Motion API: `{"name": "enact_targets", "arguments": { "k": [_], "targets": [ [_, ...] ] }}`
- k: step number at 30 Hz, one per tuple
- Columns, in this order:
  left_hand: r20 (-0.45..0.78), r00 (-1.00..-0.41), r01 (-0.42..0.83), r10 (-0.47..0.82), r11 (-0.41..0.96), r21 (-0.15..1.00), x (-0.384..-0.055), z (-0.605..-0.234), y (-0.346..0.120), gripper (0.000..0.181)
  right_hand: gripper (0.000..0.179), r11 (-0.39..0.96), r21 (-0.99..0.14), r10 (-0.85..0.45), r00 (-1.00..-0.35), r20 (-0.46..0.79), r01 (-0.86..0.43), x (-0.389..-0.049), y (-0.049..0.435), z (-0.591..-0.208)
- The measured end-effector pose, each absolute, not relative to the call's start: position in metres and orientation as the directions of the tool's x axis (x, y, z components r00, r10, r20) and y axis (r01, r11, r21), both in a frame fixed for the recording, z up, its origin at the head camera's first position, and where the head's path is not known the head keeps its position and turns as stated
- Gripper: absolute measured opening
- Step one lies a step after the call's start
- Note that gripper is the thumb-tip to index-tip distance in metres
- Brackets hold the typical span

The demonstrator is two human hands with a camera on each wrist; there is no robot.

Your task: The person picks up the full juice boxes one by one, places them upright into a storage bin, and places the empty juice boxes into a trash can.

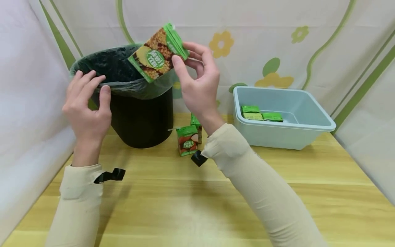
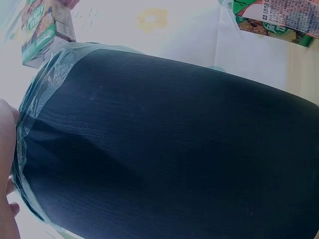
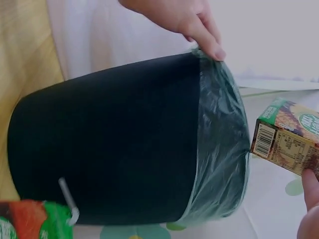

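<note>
Right grip [image 1: 200, 80] pinches a carton [image 1: 158, 54] near a bin [image 1: 142, 116] whose inside bottom is hidden, left grip [image 1: 87, 103] clasping its rim [image 1: 123, 84], toward the surface's [image 1: 185, 206] far-left corner, before floral cloth [image 1: 262, 37].

small cartons [image 1: 154, 55]: at least five, comprising one held, two desk cartons [image 1: 187, 140] and at least two tub cartons [image 1: 272, 117], exact tub count unclear. black bin [image 1: 142, 118]: one. bin liner [image 1: 145, 89]: one. blue tub [image 1: 277, 135]: one. left grip [image 1: 85, 106]: one. right grip [image 1: 199, 79]: one. sleeves [image 1: 259, 185]: two.
</note>
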State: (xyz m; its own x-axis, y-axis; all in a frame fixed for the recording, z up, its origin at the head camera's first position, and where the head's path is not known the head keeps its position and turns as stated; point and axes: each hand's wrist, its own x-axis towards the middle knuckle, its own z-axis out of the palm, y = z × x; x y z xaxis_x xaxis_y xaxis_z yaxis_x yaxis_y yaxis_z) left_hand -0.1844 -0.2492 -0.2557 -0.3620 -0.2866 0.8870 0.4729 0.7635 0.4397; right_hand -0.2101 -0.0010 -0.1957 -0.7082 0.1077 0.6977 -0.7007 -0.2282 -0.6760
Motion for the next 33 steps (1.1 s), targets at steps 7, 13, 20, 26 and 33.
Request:
{"name": "enact_targets", "arguments": {
  "k": [7,13,20,26,33],
  "targets": [
    [0.892,-0.355,0.471,-0.281,0.77,0.43,-0.187,-0.259,-0.25,0.036,0.036,-0.209,-0.706,0.063,-0.729,0.681,-0.677,-0.216,-0.016,-0.193],
    [0.893,-0.352,0.477,-0.279,0.768,0.428,-0.191,-0.259,-0.25,0.036,0.036,-0.144,-0.707,0.019,-0.716,0.698,-0.692,-0.22,-0.029,-0.194],
    [0.888,-0.366,0.481,-0.278,0.76,0.436,-0.19,-0.256,-0.253,0.036,0.033,0.131,-0.68,-0.143,-0.692,0.708,-0.722,-0.225,-0.042,-0.189],
    [0.89,-0.358,0.485,-0.282,0.758,0.436,-0.189,-0.254,-0.252,0.037,0.033,0.305,-0.556,-0.298,-0.632,0.715,-0.773,-0.231,-0.046,-0.19],
    [0.887,-0.36,0.476,-0.287,0.762,0.44,-0.186,-0.25,-0.249,0.037,0.028,0.394,-0.423,-0.396,-0.566,0.724,-0.816,-0.239,-0.044,-0.192]
  ]
}}
